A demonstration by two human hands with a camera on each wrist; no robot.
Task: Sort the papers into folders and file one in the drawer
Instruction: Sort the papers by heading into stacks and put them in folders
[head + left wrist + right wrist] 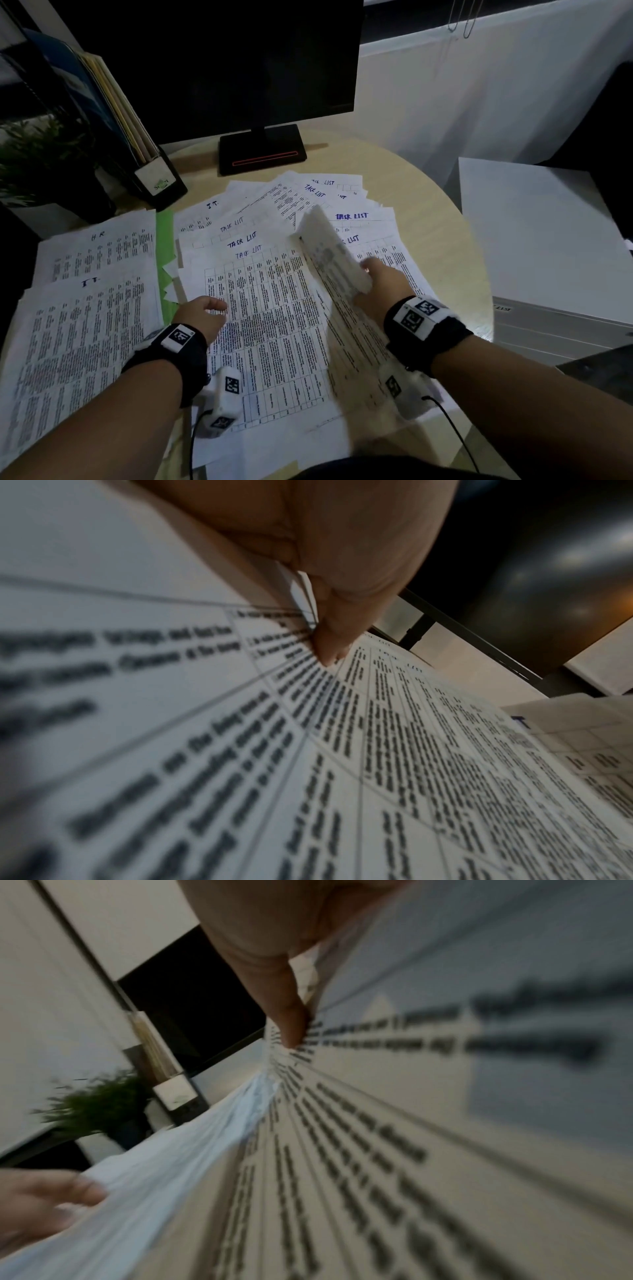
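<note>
Papers (274,308) were fanned all over the round surface (445,240), mostly "TASK LIST" sheets, so this looked like the sorting step, nowhere near the filing one. Right hand (383,287) had its grip closed on one sheet (329,257), thumb on top, lifting it so it curled up and away from the spread under it. Left hand (202,315) sat across from that grip, fingers loosely curled with a fingertip touching down on the big table sheet, holding nothing as far as I could tell. Further out past the left hand were two started stacks, an "HR" pile (99,253) and an "IT" pile (85,342), with a green folder (166,240) edge poking out between them and the fan. Next move, I'd guess, was reading the lifted sheet's heading and dropping it on the matching pile without dragging its neighbours along.
</note>
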